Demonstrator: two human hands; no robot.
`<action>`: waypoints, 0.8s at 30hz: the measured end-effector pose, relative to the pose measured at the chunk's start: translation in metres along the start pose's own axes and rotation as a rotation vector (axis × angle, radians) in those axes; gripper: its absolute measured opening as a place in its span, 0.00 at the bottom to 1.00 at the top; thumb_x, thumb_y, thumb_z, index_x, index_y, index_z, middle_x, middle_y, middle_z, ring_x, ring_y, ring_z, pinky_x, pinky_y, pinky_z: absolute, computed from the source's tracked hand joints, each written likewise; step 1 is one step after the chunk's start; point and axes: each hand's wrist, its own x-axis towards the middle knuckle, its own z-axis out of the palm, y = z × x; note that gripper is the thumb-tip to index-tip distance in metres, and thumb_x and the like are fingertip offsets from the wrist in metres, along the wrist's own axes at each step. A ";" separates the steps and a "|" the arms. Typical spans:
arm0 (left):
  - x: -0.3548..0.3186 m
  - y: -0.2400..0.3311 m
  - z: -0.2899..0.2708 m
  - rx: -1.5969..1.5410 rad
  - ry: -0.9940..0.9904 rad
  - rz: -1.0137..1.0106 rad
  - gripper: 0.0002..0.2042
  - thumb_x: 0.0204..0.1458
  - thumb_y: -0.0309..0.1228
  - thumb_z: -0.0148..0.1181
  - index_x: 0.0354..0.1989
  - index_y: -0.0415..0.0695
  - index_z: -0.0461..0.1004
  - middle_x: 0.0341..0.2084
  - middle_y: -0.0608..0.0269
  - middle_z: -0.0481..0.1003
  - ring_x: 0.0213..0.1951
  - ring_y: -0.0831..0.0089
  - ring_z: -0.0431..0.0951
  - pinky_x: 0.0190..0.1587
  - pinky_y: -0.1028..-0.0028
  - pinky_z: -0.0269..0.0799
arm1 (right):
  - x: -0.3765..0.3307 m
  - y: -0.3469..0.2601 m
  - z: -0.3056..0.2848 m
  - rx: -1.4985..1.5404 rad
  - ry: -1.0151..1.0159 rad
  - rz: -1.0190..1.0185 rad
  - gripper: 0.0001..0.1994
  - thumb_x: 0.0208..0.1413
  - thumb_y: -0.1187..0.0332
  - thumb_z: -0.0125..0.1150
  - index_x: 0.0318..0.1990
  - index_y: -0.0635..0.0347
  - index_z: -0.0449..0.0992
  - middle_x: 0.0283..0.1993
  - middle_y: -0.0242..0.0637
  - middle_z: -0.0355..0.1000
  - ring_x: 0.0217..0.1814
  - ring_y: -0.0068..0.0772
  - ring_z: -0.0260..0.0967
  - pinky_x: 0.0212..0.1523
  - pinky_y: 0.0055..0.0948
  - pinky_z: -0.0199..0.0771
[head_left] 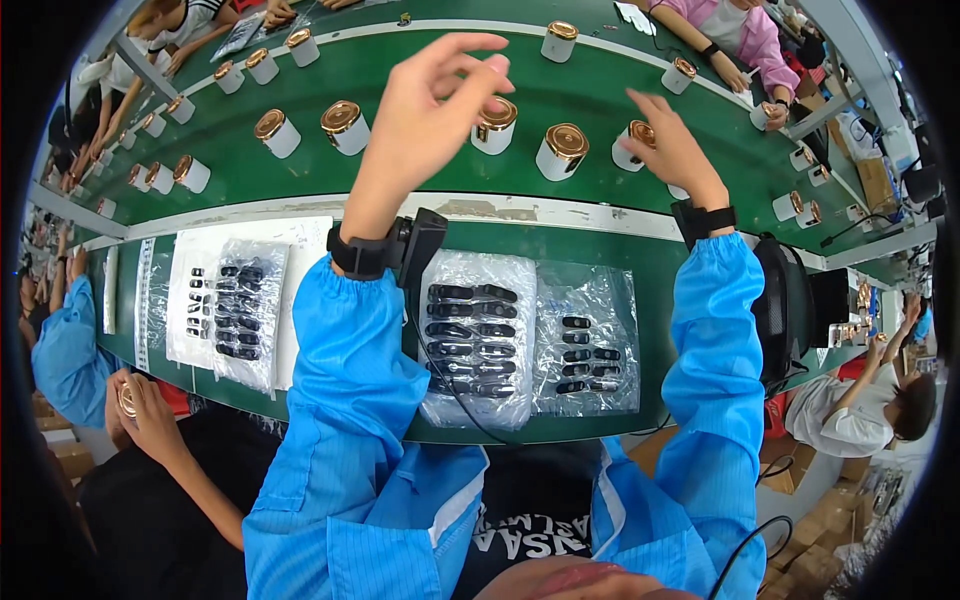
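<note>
My left hand (pixel 430 105) is raised over the green conveyor belt (pixel 420 205), its fingers loosely bent and apart, with nothing visible in them. Just to its right, partly hidden behind the fingers, stands a white canister with a gold top (pixel 494 138). My right hand (pixel 675 150) is open, fingers spread beside another white-and-gold canister (pixel 627 155); I cannot tell whether it touches it. Between the hands stands a similar canister (pixel 563 155). Below my wrists lie a bubble-wrap pack of black oblong parts (pixel 475 345) and a clear bag of smaller black parts (pixel 590 345).
More canisters (pixel 345 127) stand along the belt to both sides. On the left lies another bag of black parts (pixel 240 310) on white sheets. A black mesh object (pixel 785 310) is beside my right sleeve. Co-workers sit around; one person's hand (pixel 140 410) holds a gold-topped item.
</note>
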 end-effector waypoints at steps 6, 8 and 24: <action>0.007 -0.044 -0.017 0.113 0.165 0.050 0.18 0.69 0.37 0.57 0.59 0.38 0.77 0.44 0.55 0.83 0.40 0.73 0.84 0.43 0.73 0.78 | 0.050 -0.110 0.029 0.031 0.041 -0.329 0.34 0.53 0.74 0.73 0.69 0.53 0.69 0.66 0.47 0.69 0.64 0.52 0.71 0.62 0.41 0.75; 0.015 -0.059 -0.014 0.135 0.158 0.065 0.19 0.69 0.39 0.57 0.58 0.38 0.77 0.43 0.56 0.83 0.40 0.73 0.84 0.43 0.73 0.79 | 0.065 -0.126 0.056 -0.090 -0.099 -0.285 0.34 0.51 0.75 0.74 0.68 0.54 0.71 0.64 0.45 0.71 0.63 0.51 0.72 0.63 0.40 0.75; -0.021 -0.030 0.072 -1.059 -0.766 -0.614 0.29 0.74 0.56 0.42 0.55 0.39 0.74 0.40 0.59 0.81 0.37 0.73 0.83 0.36 0.74 0.82 | -0.101 -0.124 -0.031 0.369 0.304 0.160 0.13 0.56 0.75 0.73 0.48 0.63 0.80 0.49 0.39 0.80 0.49 0.27 0.76 0.48 0.33 0.76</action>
